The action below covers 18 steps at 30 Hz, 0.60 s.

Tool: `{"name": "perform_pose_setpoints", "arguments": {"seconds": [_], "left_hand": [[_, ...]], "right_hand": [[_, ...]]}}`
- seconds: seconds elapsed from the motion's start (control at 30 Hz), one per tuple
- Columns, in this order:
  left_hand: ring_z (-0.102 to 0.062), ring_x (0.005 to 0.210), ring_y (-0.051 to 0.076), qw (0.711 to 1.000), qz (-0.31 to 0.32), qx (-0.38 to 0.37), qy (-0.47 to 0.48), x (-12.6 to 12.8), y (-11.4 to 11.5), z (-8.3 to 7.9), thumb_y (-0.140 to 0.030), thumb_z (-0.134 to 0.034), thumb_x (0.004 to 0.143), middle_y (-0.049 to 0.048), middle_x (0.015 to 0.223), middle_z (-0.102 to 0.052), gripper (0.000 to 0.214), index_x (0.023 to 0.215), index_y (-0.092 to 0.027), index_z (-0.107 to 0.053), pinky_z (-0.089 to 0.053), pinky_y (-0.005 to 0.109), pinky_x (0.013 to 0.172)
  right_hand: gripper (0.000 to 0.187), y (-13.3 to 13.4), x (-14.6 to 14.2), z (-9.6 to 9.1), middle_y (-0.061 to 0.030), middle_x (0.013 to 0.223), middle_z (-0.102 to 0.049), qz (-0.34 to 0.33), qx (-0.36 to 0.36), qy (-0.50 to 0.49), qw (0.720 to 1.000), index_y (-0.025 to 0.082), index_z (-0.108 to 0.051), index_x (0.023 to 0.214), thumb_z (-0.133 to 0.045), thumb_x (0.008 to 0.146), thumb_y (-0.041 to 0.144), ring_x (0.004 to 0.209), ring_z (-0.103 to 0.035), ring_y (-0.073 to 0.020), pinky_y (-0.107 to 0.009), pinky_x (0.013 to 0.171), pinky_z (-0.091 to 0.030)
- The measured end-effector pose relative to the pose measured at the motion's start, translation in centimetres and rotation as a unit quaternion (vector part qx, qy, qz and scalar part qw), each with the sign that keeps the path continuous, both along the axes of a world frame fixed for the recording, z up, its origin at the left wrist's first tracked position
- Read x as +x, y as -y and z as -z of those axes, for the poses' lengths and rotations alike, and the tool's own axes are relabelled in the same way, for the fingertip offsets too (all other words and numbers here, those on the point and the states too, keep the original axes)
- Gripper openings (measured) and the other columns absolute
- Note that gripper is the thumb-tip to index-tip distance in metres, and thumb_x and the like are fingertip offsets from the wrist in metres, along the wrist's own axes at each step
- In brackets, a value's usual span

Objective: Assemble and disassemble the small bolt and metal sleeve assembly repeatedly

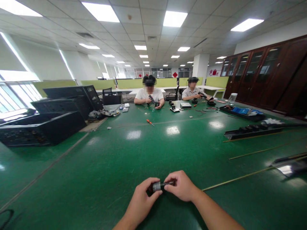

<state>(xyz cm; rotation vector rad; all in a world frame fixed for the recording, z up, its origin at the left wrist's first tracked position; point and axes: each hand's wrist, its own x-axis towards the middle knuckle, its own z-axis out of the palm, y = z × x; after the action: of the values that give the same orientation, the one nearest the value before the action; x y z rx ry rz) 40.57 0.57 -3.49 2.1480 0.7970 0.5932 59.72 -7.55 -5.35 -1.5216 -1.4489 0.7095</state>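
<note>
Close to me, low in the head view, both hands hold a small cylindrical metal part [157, 186] just above the green table. My left hand [144, 195] has its thumb and fingers closed around the silver, wider end. The fingers of my right hand [181, 186] pinch the thinner, dark, ribbed end, which looks like a shaft with a reddish-brown tip. The two ends meet in line between my hands. I cannot tell whether they are one piece or two, and my fingers cover part of both.
Orange screwdriver [150, 122] lies mid-table [115, 163]. Black computer cases [45, 127] stand left. Thin yellow rods [237, 176], black rails [251, 131] and a tray with blue items [242, 112] lie right. Two people [150, 94] work with hand tools across the table.
</note>
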Motion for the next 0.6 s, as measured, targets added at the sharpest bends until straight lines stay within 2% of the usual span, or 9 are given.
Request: {"name": "perform_pose_setpoints", "arguments": {"seconds": [0.33, 0.6], "left_hand": [[-0.067, 0.094, 0.023, 1.000, -0.001, -0.001, 0.008, -0.06, -0.17, 0.51, -0.024, -0.070, 0.078, 0.0039, 0.103, -0.074, 0.028, 0.106, -0.025, -0.071, -0.052, 0.034, 0.085], [-0.066, 0.094, 0.023, 1.000, -0.001, -0.013, 0.007, 0.11, -0.11, 0.22, -0.023, -0.070, 0.079, 0.0037, 0.103, -0.073, 0.027, 0.106, -0.024, -0.070, -0.050, 0.033, 0.085]], "right_hand": [[0.011, 0.05, 0.13, 0.23, -0.0006, 0.067, -0.069, 0.002, 0.019, 0.007, 1.000, 0.017, -0.077, 0.080, -0.069, 0.073, 0.020, 0.058, -0.057, -0.0130, -0.021, 0.054, -0.039], [0.010, 0.14, 0.19, 0.00, -0.0003, 0.067, -0.068, -0.001, 0.025, 0.011, 1.000, 0.017, -0.076, 0.079, -0.068, 0.074, 0.020, 0.058, -0.056, -0.0124, -0.021, 0.054, -0.038]]}}
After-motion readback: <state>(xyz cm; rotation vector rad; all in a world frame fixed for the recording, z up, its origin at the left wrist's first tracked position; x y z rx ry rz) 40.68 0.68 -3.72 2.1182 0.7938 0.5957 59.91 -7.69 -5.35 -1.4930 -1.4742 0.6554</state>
